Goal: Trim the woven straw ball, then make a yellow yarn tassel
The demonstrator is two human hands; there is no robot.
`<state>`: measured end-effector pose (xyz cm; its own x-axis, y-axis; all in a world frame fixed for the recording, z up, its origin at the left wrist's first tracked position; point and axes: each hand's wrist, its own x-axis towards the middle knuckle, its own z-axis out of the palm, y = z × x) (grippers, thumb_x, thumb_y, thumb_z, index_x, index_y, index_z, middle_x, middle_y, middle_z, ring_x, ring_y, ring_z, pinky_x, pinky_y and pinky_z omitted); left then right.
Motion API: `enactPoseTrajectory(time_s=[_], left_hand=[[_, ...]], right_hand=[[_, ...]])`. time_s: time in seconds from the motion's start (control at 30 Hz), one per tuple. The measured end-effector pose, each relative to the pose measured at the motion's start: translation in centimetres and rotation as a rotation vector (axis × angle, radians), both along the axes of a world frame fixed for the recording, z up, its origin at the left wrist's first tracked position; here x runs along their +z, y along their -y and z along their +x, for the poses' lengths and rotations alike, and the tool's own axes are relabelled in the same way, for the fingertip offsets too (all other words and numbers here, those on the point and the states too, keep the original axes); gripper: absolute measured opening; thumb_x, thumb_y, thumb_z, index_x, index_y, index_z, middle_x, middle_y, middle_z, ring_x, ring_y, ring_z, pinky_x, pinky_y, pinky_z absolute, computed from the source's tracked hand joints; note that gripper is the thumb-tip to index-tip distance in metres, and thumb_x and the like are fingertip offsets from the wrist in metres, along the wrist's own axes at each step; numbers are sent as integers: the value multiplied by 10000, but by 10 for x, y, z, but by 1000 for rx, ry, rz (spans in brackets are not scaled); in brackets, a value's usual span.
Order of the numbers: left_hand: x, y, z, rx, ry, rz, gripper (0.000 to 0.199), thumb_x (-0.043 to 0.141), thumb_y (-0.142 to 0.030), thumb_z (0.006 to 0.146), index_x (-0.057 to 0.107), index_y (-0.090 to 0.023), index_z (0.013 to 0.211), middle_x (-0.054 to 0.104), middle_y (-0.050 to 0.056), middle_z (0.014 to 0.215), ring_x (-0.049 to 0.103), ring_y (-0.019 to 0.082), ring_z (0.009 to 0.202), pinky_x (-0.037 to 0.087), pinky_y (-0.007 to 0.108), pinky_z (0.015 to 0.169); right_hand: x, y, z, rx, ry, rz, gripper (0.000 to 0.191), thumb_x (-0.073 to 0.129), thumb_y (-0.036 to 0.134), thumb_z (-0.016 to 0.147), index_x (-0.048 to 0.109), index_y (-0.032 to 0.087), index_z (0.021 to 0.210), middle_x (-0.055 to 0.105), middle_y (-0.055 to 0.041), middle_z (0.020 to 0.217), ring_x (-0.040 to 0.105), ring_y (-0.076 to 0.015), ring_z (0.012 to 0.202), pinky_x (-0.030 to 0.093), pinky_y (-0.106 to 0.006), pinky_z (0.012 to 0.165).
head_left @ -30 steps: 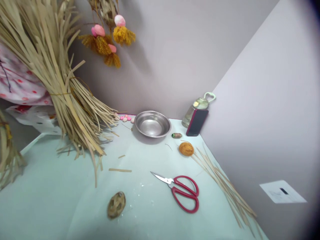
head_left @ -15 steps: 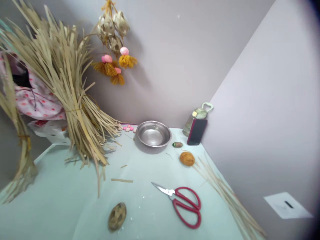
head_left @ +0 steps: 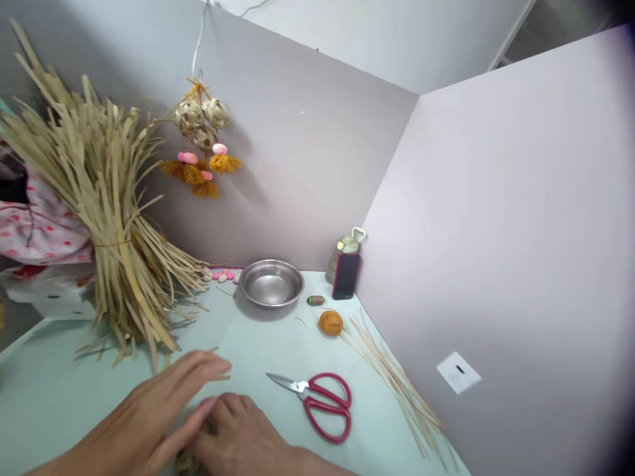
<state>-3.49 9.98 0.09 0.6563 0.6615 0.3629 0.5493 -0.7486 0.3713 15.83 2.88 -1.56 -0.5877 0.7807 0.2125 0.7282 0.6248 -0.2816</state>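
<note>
My left hand (head_left: 166, 403) reaches in from the lower left, its fingers stretched out and its thumb beside the woven straw ball (head_left: 187, 464). My right hand (head_left: 241, 430) comes from the bottom edge with its fingers curled over that ball, hiding most of it. Only small brownish patches of the weave show between and below the hands. To the right of my right hand lie red-handled scissors (head_left: 317, 403), blades pointing left. A short cut strip of straw (head_left: 223, 377) is partly covered by my left fingers.
A large tied straw bundle (head_left: 119, 244) leans at the left, beneath hanging woven balls with tassels (head_left: 201, 139). Farther back are a steel bowl (head_left: 272, 284), pink beads (head_left: 224, 275), a thread spool (head_left: 315, 300), a phone (head_left: 346, 276) against a bottle, orange yarn (head_left: 331, 322) and loose strips (head_left: 391, 377).
Both hands have come into view at the lower left, over the woven ball that lay uncovered on the table. The camera has tilted up and turned right.
</note>
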Motion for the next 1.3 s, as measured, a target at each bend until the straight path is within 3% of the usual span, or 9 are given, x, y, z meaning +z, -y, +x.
enactPoseTrajectory(time_s=[0.13, 0.27, 0.37, 0.53, 0.7, 0.83, 1.03, 1.17, 1.3], left_hand=[[-28, -40, 22, -44, -132, -36, 567, 477, -345, 931, 390, -237, 1482, 438, 94, 1527, 456, 303, 1358, 417, 408, 1097], [-48, -53, 27, -4, -211, -71, 585, 538, -408, 886, 494, -167, 1417, 477, 172, 1484, 443, 361, 1358, 392, 494, 1095], [-42, -47, 29, -57, -127, -101, 457, 485, -350, 920, 557, -220, 1352, 580, 123, 1399, 535, 310, 1276, 438, 425, 1050], [-26, -39, 30, -66, -68, -169, 390, 426, -254, 913, 609, -254, 1258, 661, 84, 1241, 602, 268, 1135, 473, 366, 954], [-23, -41, 29, -93, -4, -290, 445, 413, -262, 905, 538, -259, 1331, 658, 81, 1129, 640, 242, 943, 485, 310, 817], [-14, -39, 42, -86, 117, -485, 411, 538, -323, 836, 607, -237, 1231, 686, 71, 1057, 638, 248, 890, 490, 341, 816], [10, -4, 89, -215, 455, -956, 388, 690, -380, 748, 626, -172, 1070, 686, 89, 1039, 679, 224, 799, 525, 369, 797], [22, 41, 113, -308, 551, -908, 383, 621, -370, 843, 588, -206, 1187, 729, 72, 1043, 661, 236, 963, 491, 366, 904], [23, 78, 122, -267, 459, -728, 343, 551, -298, 893, 599, -250, 1229, 711, 45, 1060, 636, 237, 1026, 464, 365, 967]], right_hand=[[4, -1, 11, -82, 122, 82, 297, 584, 423, 909, 545, 219, 1121, 621, -72, 1068, 588, -229, 881, 517, -323, 721], [26, -6, 44, -385, 10, 14, 305, 612, 208, 877, 538, 229, 1172, 601, -78, 1119, 582, -237, 972, 500, -332, 784], [34, -12, 70, -553, -75, -69, 437, 610, 137, 858, 516, 234, 1274, 567, -112, 1210, 546, -277, 1103, 493, -375, 840], [36, 0, 103, -568, -325, -123, 562, 595, 227, 881, 423, 238, 1415, 534, -106, 1317, 543, -250, 1154, 452, -388, 958], [43, 34, 143, -709, -484, -97, 285, 547, 289, 885, 656, 217, 1138, 680, -79, 1087, 646, -219, 894, 481, -372, 856], [44, 51, 172, -808, -646, -145, 274, 566, 366, 853, 689, 191, 1025, 717, -79, 937, 667, -243, 869, 499, -383, 829], [48, 60, 130, -638, -1130, -484, 372, 687, 447, 795, 673, 148, 1015, 712, -83, 898, 660, -182, 724, 526, -350, 749], [50, 73, 79, -391, -1473, -791, 517, 704, 507, 808, 655, 153, 1182, 675, -118, 1118, 682, -170, 814, 543, -324, 758], [42, 91, 59, -434, -1709, -818, 423, 791, 432, 755, 732, 131, 1046, 709, -67, 890, 647, -96, 694, 516, -208, 685]])
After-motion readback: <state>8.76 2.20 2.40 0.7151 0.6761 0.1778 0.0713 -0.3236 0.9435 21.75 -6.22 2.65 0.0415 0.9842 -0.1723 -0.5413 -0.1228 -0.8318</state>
